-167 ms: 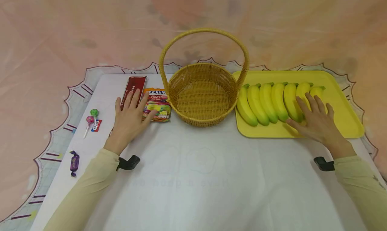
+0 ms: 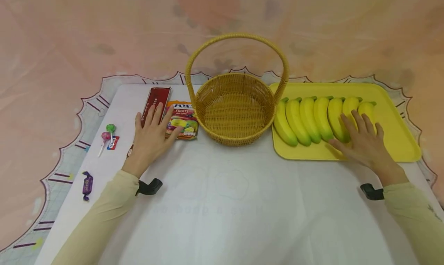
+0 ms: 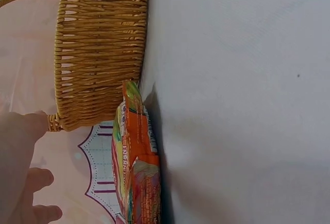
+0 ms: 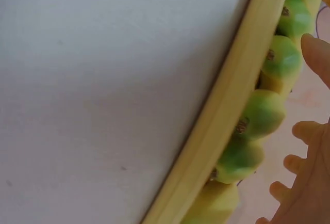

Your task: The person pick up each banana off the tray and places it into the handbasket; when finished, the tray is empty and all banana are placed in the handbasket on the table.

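Observation:
My left hand is spread over a long dark red packet and beside a bag of fruit candy, holding nothing. In the left wrist view the candy bag lies on the table against the wicker basket, with my fingers above it. Over the yellow tray, my right hand is spread with straight fingers, near the right end of a row of several bananas. The right wrist view shows banana tips past the tray's edge, my fingers apart from them.
Between the hands stands an empty wicker basket with a tall arched handle. Two lollipops, a small red-and-blue wrapped candy and a purple wrapped candy lie at the left. A patterned cloth rises behind the white table.
The head view has shifted slightly, so everything sits a little further right in it. Both hands keep the same spread pose over the packets and the bananas.

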`<move>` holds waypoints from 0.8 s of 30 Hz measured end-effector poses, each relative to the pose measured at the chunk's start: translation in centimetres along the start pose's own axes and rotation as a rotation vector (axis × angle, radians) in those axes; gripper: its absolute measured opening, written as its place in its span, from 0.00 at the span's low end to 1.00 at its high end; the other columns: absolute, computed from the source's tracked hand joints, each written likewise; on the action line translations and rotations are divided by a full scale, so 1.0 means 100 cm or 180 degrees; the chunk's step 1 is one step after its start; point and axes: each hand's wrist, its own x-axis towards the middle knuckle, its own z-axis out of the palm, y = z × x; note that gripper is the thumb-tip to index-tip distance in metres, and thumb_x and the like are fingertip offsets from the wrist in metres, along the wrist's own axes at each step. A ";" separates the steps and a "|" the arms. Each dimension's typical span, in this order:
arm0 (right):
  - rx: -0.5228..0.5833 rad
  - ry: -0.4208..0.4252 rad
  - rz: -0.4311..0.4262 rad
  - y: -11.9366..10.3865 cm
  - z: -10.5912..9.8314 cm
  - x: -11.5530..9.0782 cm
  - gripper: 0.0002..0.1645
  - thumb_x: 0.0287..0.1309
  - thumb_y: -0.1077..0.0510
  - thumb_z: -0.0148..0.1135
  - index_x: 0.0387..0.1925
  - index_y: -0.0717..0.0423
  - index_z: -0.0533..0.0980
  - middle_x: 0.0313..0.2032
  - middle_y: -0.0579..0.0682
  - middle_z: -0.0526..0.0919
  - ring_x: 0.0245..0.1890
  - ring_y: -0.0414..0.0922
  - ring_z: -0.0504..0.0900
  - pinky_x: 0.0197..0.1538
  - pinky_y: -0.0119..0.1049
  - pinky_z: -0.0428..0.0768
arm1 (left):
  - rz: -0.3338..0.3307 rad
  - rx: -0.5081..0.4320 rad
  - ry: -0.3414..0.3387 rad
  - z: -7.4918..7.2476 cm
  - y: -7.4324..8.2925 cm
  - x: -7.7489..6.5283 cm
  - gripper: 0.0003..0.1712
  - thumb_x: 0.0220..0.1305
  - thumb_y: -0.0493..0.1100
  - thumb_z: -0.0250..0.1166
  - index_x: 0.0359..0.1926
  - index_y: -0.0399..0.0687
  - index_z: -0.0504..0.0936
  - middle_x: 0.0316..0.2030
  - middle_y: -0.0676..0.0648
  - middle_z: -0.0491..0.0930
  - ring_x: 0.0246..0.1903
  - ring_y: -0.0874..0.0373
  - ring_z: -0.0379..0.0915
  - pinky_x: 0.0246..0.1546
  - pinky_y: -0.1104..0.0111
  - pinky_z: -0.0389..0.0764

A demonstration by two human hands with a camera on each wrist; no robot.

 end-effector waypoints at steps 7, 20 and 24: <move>-0.0001 -0.0050 0.0025 0.003 0.006 -0.005 0.53 0.59 0.32 0.49 0.75 0.50 0.40 0.74 0.61 0.31 0.71 0.67 0.31 0.63 0.71 0.29 | 0.0000 0.0027 -0.0054 0.003 0.001 0.002 0.45 0.64 0.74 0.36 0.75 0.59 0.44 0.75 0.40 0.40 0.74 0.41 0.31 0.67 0.38 0.30; 0.0872 0.0266 0.0496 0.029 -0.001 0.002 0.41 0.70 0.45 0.40 0.73 0.61 0.42 0.70 0.72 0.38 0.69 0.73 0.36 0.63 0.72 0.35 | 0.0165 -0.1518 0.0901 -0.009 0.017 0.028 0.34 0.67 0.55 0.54 0.70 0.52 0.59 0.68 0.42 0.61 0.67 0.45 0.55 0.66 0.45 0.55; 0.1172 0.0238 0.1029 0.052 -0.007 0.006 0.43 0.69 0.44 0.38 0.72 0.66 0.39 0.68 0.77 0.37 0.66 0.76 0.40 0.62 0.72 0.44 | 0.0257 -0.2408 0.1355 -0.017 0.033 0.048 0.30 0.68 0.49 0.56 0.69 0.53 0.62 0.64 0.44 0.66 0.65 0.51 0.61 0.64 0.53 0.64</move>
